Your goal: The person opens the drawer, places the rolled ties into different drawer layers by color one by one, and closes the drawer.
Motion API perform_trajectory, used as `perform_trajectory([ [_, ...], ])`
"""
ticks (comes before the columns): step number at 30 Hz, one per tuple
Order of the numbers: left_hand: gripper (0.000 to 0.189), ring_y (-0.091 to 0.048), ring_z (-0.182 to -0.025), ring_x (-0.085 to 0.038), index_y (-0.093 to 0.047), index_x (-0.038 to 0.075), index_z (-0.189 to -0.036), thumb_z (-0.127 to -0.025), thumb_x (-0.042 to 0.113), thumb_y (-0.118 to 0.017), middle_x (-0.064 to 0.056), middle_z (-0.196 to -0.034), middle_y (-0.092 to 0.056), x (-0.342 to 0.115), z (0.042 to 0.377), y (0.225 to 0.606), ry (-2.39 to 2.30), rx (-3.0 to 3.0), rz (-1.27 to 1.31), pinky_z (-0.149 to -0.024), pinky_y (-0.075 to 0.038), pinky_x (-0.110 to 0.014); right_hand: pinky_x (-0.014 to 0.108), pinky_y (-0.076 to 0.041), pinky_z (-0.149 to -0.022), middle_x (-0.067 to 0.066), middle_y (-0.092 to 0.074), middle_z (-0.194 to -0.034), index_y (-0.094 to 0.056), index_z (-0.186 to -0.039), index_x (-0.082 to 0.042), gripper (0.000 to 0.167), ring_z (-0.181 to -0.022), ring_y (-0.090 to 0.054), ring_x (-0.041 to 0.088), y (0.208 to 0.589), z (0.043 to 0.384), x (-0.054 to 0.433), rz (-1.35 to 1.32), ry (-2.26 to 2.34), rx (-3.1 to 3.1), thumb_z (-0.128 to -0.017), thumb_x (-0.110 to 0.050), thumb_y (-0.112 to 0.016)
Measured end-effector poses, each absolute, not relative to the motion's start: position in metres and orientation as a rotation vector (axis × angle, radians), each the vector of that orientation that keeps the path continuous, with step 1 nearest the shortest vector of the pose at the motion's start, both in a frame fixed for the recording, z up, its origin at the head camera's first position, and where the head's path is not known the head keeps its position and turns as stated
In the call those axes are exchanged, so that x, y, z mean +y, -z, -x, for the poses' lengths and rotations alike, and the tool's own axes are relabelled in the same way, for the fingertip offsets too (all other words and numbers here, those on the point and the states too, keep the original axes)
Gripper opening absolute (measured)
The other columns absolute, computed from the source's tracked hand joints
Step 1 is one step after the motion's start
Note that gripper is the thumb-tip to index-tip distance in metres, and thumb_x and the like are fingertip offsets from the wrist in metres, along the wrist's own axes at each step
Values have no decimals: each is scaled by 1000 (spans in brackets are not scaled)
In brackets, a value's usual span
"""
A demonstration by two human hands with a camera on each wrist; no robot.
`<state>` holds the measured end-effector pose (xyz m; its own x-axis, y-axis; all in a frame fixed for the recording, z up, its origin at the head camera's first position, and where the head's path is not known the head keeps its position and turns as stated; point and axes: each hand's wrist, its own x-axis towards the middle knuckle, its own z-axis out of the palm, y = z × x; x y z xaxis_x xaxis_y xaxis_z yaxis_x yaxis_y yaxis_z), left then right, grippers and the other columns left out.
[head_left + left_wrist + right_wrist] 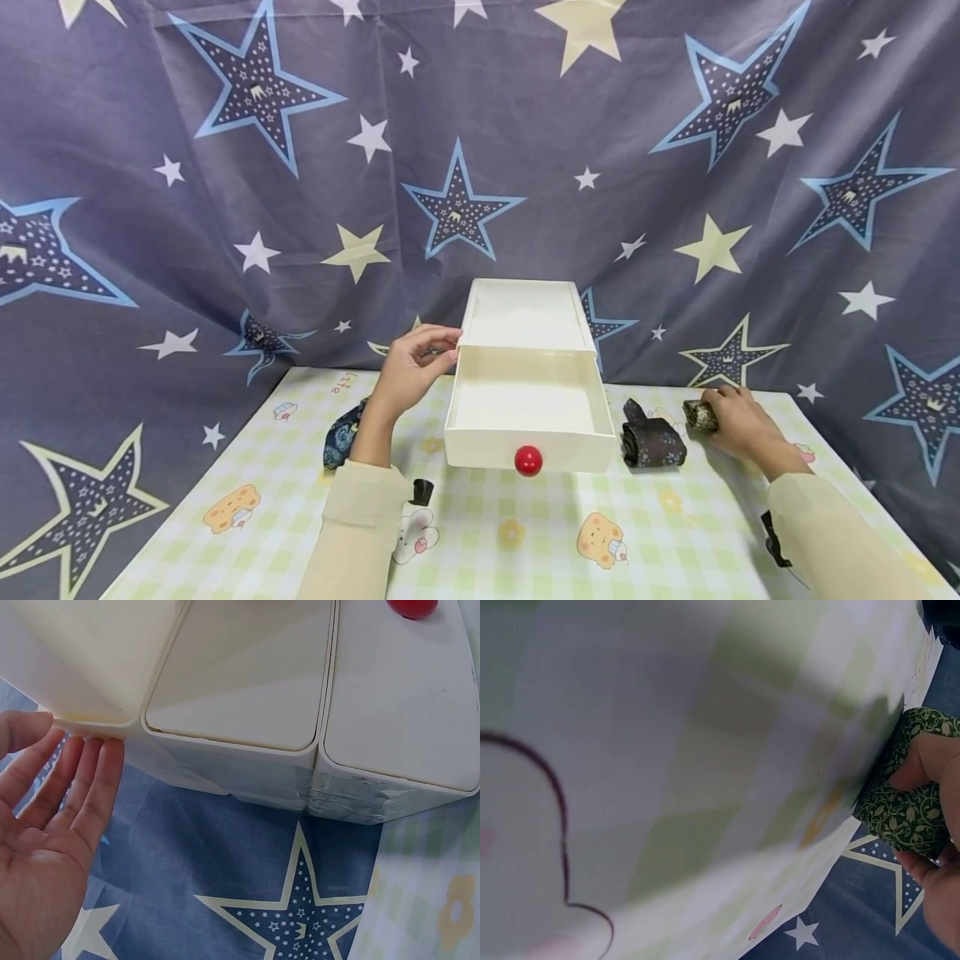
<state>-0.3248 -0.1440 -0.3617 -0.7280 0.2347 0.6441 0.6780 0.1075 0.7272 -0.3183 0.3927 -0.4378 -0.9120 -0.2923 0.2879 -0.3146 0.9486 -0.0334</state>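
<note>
I see a blue roll (342, 437) partly behind the left forearm. The left hand (415, 365) reaches forward, its nearly straight fingers touching the white cabinet's (528, 312) left side. The cabinet's drawer (480, 451) stands pulled out, its knob towards me. Right of it lies a dark roll (656, 443), lengthwise sideways. Near the table's (547, 533) far edge, the right hand (746, 425), palm down, grips a green roll (699, 416); its exposed part points left, but I cannot tell its long axis.
</note>
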Motion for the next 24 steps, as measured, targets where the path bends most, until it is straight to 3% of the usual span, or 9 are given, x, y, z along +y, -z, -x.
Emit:
perform_trajectory([
  [8,31,-65,-100,-19,-71,-3,-125,-94,1,-72,-20,-121,-65,-144,325,361,1670,-2030,881,-81,-58,-24,61,-46,-82,28,-60,-102,-64,-105,-1,47,-93,-53,49,438,318,390,-450,-164,-2808,-64,-2,-87],
  [18,30,-66,-101,-26,-72,0,-124,-95,6,-73,-16,-119,-65,-145,324,361,1674,-2033,891,-83,-59,-28,65,-50,-71,28,-58,-101,-64,-106,-1,48,-90,-52,51,438,315,389,-412,-136,-2814,-68,-10,-92],
  [24,30,-67,-101,-26,-72,0,-124,-95,6,-74,-16,-120,-65,-145,323,361,1685,-2030,888,-83,-60,-28,68,-49,-77,32,-58,-111,-63,-116,1,55,-96,-52,54,435,313,387,-392,-95,-2806,-74,-23,-91],
])
